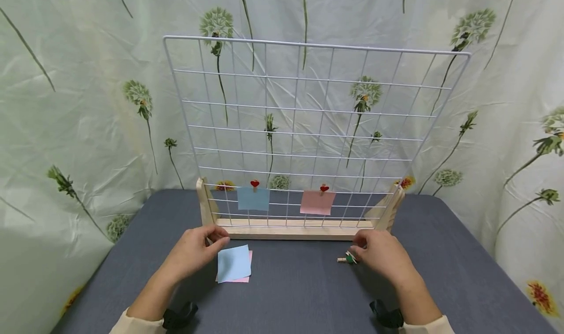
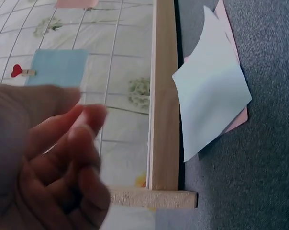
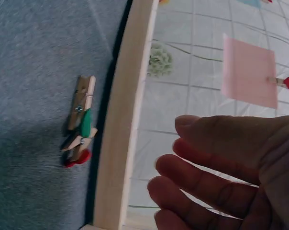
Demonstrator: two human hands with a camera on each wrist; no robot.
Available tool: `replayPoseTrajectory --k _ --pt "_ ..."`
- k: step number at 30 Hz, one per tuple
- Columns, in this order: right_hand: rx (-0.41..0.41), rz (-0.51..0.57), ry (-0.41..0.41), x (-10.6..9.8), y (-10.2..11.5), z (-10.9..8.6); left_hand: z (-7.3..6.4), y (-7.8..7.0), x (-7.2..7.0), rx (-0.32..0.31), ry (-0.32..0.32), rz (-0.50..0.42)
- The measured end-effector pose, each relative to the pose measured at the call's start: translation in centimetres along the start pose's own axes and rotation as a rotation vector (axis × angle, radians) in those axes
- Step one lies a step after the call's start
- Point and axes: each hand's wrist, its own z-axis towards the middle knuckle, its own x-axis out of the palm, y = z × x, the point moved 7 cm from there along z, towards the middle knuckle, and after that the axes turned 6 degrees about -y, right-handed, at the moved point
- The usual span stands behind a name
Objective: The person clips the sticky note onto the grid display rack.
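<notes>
Left hand (image 1: 194, 250) hovers loosely curled by notes (image 1: 233, 264), right hand (image 1: 382, 254) by clothespins (image 3: 85, 122).

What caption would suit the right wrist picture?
A right hand near small clothespins, with a pink note clipped to a wire grid.

- Pale, creased curtain (image 1: 101, 50) behind and at both sides, printed with long-stemmed dandelions (image 1: 138, 93)
- Dark blue-grey tabletop (image 1: 291, 285)
- Soft sheen on the folds

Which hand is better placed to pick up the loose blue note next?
Probably the left hand: it looks empty and is close to the loose blue note, while the right hand is farther away, near the clothespins.
</notes>
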Motion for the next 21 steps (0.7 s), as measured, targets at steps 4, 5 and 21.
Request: replayPoseTrajectory --k 4,5,21 --pt "0.004 -0.015 0.046 1.1 -0.6 0.2 -0.2 0.6 0.5 -0.012 0.116 0.007" --pt "0.006 -0.025 0.06 1.4 -0.8 0.2 -0.3 0.7 0.7 -0.024 0.134 0.011" --pt "-0.041 -0.062 0.058 3.3 -0.8 0.6 -0.7 3.4 2.0 -0.153 0.216 0.157"
